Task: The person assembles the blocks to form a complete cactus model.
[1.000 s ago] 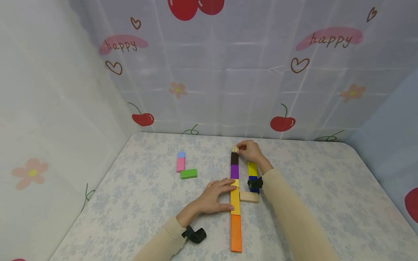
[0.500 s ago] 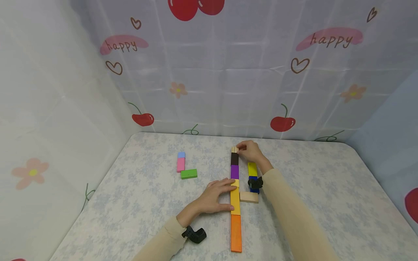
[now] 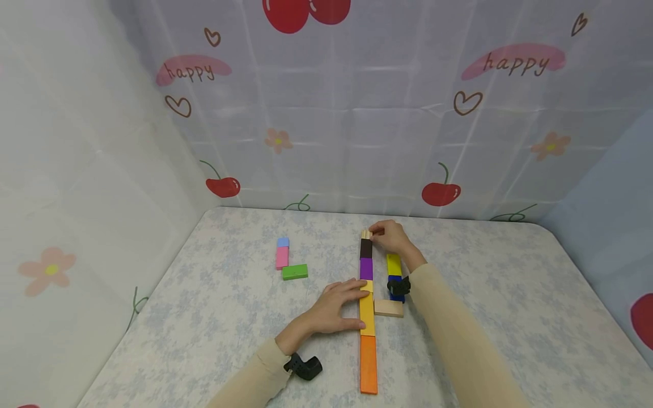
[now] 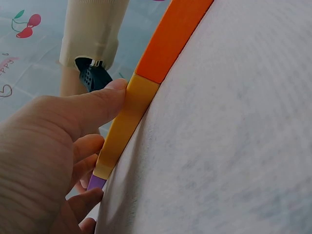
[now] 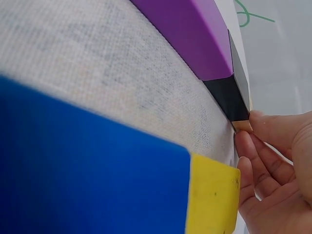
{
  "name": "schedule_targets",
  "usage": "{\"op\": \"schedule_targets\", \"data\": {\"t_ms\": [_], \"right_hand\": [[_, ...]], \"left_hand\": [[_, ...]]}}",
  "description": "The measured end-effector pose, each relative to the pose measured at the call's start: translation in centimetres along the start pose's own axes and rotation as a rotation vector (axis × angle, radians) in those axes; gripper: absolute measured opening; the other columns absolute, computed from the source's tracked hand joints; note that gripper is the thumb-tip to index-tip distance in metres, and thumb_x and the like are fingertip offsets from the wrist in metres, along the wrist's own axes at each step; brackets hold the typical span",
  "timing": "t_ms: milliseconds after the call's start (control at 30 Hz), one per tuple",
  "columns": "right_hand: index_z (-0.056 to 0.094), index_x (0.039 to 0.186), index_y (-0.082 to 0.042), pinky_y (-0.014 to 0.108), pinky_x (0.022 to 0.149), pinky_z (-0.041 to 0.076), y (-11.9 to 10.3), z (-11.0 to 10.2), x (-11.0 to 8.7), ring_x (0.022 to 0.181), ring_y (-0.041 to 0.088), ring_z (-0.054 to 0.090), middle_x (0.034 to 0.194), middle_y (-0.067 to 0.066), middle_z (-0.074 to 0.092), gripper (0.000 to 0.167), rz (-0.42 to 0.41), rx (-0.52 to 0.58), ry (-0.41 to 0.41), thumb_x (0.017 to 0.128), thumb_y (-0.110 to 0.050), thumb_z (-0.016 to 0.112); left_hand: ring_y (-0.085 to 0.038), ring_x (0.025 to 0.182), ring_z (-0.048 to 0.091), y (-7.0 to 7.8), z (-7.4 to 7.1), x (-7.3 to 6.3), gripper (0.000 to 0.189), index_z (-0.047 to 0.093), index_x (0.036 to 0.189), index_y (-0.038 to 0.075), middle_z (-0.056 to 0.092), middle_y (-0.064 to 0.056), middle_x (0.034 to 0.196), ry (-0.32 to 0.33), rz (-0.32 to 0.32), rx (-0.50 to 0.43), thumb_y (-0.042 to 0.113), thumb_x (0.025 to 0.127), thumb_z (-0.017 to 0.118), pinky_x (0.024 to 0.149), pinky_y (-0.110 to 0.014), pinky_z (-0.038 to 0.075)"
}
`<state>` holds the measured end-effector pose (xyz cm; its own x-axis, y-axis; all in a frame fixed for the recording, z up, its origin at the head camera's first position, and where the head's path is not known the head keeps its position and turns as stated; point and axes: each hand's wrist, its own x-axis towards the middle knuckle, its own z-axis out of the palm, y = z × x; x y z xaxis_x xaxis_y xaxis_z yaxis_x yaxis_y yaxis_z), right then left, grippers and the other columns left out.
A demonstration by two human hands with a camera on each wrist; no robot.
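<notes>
A straight row of wooden blocks runs away from me in the head view: orange block, yellow block, purple block, black block, and small pale wood pieces at the far end. My left hand rests on the yellow block from the left, fingers extended and spread, thumb near its orange end. In the left wrist view the thumb lies on the yellow block. My right hand pinches the pale wood pieces; the right wrist view shows its thumb and fingers at the tan end.
Right of the row lie a plain wood block, a blue block partly behind the wrist camera, and a bright yellow block. At left are a green block, a pink block and a light blue block.
</notes>
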<state>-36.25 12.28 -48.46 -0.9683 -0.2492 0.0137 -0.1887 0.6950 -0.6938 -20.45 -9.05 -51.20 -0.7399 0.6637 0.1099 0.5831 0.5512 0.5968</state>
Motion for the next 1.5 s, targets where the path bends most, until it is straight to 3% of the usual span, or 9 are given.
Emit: {"op": "schedule_targets", "data": {"t_ms": [400,700,1200,1500], "right_hand": [[0.061,0.129,-0.002,0.048,0.103,0.047,0.1,-1.1,-0.3,0.114,0.034,0.059,0.124,0.018,0.064,0.036,0.000,-0.005,-0.042,0.097,-0.016,0.061],[0.060,0.131,0.000,0.048,0.096,0.051,-0.4,-2.7,-1.7,0.112,0.037,0.061,0.127,0.021,0.063,0.038,-0.058,0.032,0.002,0.096,-0.016,0.062],[0.063,0.127,-0.004,0.045,0.085,0.055,0.6,-4.2,-10.0,0.104,0.032,0.065,0.122,0.017,0.064,0.038,-0.208,0.064,0.138,0.092,-0.017,0.069],[0.063,0.127,-0.005,0.048,0.085,0.056,1.7,-3.5,-13.9,0.107,0.033,0.061,0.126,0.014,0.062,0.041,-0.236,0.020,0.135,0.088,-0.013,0.073]], "left_hand": [[-0.023,0.149,0.026,-0.1,0.1,0.0,0.066,0.052,0.143,0.016,0.037,0.001,0.157,-0.001,0.003,0.000,0.041,0.085,0.072,0.117,-0.051,0.021],[-0.023,0.149,0.026,-0.3,0.0,0.0,0.066,0.052,0.143,0.017,0.036,0.001,0.157,0.000,-0.003,-0.006,0.042,0.085,0.072,0.118,-0.050,0.020],[-0.023,0.149,0.026,-0.2,0.0,0.0,0.066,0.052,0.143,0.017,0.037,0.001,0.157,-0.001,-0.005,-0.004,0.041,0.085,0.072,0.118,-0.050,0.021],[-0.023,0.149,0.026,-0.2,0.1,0.0,0.066,0.052,0.143,0.016,0.036,0.000,0.157,-0.008,-0.004,-0.004,0.041,0.085,0.072,0.118,-0.050,0.020]]}}
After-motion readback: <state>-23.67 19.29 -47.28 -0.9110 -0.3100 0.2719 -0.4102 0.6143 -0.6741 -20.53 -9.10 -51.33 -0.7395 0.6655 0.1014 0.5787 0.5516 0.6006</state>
